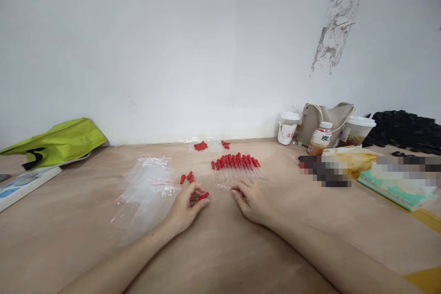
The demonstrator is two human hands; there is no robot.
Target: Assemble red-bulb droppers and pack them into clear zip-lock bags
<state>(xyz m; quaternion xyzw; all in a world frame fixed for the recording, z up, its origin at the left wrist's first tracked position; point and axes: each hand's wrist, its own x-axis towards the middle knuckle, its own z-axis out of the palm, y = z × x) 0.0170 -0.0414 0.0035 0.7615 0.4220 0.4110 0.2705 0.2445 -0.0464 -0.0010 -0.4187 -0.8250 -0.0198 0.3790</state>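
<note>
My left hand (188, 206) is closed around a red rubber dropper bulb (204, 196), which shows between thumb and fingers. A few more red bulbs (183, 178) lie just beyond its fingertips, beside some thin clear tubes (196, 175). My right hand (253, 200) pinches a thin clear dropper tube (223, 187) that points left toward the bulb; the two are apart. Behind that hand lies a row of several assembled droppers (237, 163), red bulbs toward the wall and clear tubes toward me.
Clear zip bags (146, 193) lie overlapping on the left. Loose red bulbs (200, 145) sit by the wall. At right stand a paper cup (288, 128), a bottle (320, 138), a beige bag (330, 121) and a tissue pack (396, 188). A yellow-green bag (69, 140) lies far left.
</note>
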